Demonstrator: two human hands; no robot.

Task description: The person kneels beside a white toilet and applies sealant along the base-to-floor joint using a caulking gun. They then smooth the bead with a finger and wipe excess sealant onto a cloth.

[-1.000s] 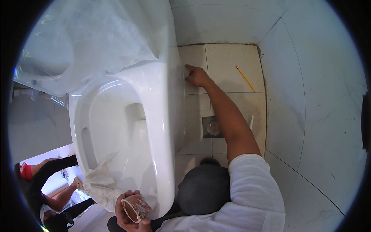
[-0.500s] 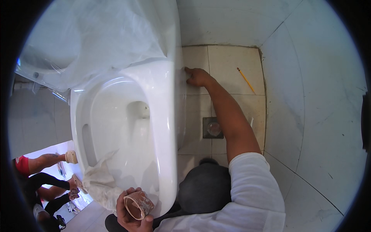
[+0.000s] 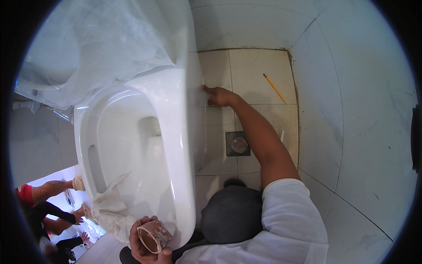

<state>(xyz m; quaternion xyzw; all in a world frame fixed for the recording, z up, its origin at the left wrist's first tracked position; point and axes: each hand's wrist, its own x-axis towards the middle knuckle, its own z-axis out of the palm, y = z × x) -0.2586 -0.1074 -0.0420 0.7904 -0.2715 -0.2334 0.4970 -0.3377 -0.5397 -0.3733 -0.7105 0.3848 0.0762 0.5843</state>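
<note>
My left hand is closed around a short reddish-brown cup-like piece, smeared with white and tilted so its round mouth faces me. It is held at the near rim of a white toilet. My right arm reaches far along the toilet's right side. There my right hand has its index finger stretched to the toilet's lower side, the other fingers partly curled, with nothing visible in it. A crumpled white wrap hangs over the toilet's near left rim.
A yellow pencil lies on the floor tiles near the right wall. A square floor drain sits beside my right forearm. Translucent plastic sheeting covers the toilet's far part. Other people's legs and hands show at lower left.
My right hand has slid a little nearer along the toilet's side. My left hand still grips the reddish-brown piece. The view has shifted slightly, and another person's hands have moved.
</note>
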